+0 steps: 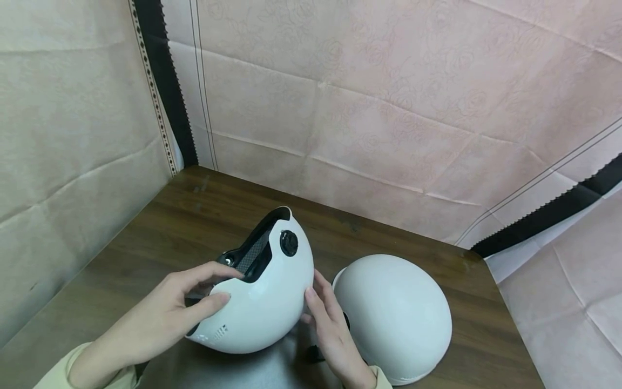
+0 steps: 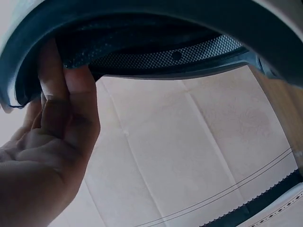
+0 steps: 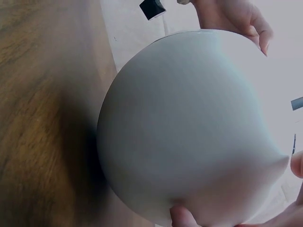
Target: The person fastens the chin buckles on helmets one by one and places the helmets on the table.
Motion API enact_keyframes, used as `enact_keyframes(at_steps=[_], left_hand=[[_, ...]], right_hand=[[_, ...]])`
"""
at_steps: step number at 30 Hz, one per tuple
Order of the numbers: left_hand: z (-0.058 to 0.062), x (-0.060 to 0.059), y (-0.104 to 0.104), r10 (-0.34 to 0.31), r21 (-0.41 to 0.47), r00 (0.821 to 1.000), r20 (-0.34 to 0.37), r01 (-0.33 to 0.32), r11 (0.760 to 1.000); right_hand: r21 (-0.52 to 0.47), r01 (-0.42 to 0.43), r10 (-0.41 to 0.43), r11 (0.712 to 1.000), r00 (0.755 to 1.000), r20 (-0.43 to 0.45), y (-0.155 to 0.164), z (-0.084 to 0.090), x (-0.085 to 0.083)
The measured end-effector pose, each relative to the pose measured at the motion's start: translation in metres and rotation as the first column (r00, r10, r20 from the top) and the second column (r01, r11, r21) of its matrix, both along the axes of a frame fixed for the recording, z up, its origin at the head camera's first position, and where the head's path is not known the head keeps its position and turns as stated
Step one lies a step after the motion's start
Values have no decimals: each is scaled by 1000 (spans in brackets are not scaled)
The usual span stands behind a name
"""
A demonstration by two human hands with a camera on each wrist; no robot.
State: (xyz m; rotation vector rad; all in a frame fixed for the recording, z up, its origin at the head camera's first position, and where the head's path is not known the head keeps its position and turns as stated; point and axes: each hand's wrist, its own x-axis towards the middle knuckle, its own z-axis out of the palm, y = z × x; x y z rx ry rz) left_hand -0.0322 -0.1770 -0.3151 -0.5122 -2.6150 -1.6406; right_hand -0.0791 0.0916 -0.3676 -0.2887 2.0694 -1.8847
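A white helmet (image 1: 262, 308) with a black round side pivot and dark lining is held tilted above the table at the middle of the head view. My left hand (image 1: 187, 305) grips its lower rim, thumb on the outer shell and fingers inside the opening. In the left wrist view those fingers reach under the black rim, beside mesh-like lining (image 2: 165, 57). Against the shell's right side rest the fingers of my right hand (image 1: 332, 327), fairly straight. The smooth shell fills much of the right wrist view, hiding part of that hand.
A second white helmet (image 1: 393, 319) sits on the brown wooden table (image 1: 194, 216), just right of my right hand. Behind and at both sides hang pale patterned cloth walls (image 1: 369, 108) with dark border strips. A grey surface (image 1: 194, 370) lies below the held helmet.
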Motion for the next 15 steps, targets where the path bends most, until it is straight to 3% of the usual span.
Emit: enact_keyframes(at_steps=[15], left_hand=[[-2,-3,-6,-6,11,997,-82,6,1000]], right_hand=[[17,40,-39,999,998,-55,-2,0,2]])
